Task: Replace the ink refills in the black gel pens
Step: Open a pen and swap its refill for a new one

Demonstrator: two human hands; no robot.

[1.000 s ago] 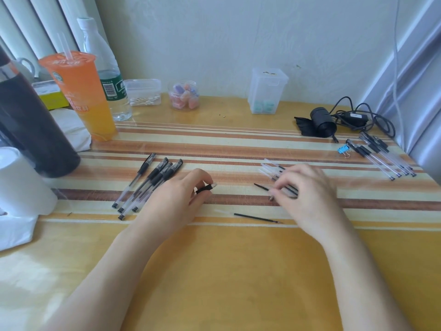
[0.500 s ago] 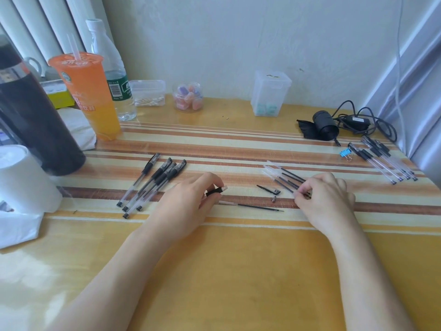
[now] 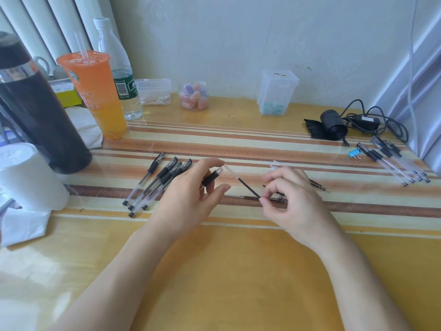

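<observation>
I see the left hand [image 3: 191, 199] pinching a black pen grip [image 3: 212, 178] above the middle of the surface [image 3: 238, 271], with the right hand [image 3: 293, 201] gripping a refill [image 3: 241, 181] whose clear end sits at the grip's mouth. Assembled pens [image 3: 157, 185] lie just left of the left hand; another pen bundle [image 3: 396, 161] lies near the right edge.

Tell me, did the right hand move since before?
Yes. The right hand lifted a thin black ink refill off the striped yellow table, toward the left hand.
</observation>
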